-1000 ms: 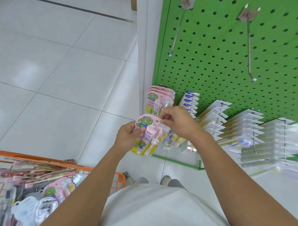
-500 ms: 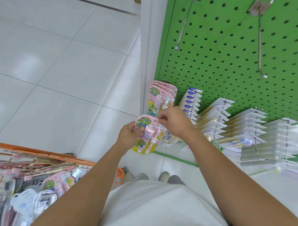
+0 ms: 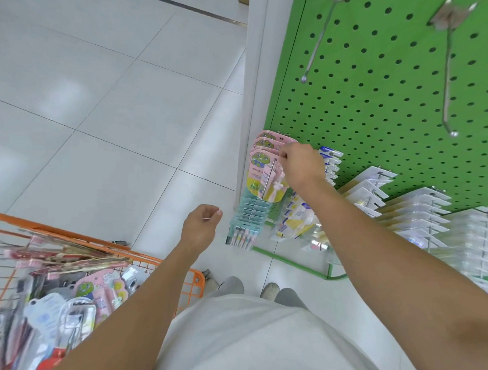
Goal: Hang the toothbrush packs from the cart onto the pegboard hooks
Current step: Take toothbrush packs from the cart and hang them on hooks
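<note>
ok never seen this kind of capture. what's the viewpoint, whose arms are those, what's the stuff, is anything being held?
There is no robot here. One wide-angle camera sits on a person's head and looks forward and down, so the two bare arms entering from the bottom are the wearer's own.

The right hand reaches to a green pegboard and its fingers pinch the top of the front pink toothbrush pack, which sits on a hook with more of the same behind it. Other hooks beside it carry white and clear packs; two long hooks higher up are bare.

The left hand hangs in the air with loosely curled fingers and holds nothing.

At lower left is an orange wire cart heaped with more packs, including another pink one. The floor is pale tile.
</note>
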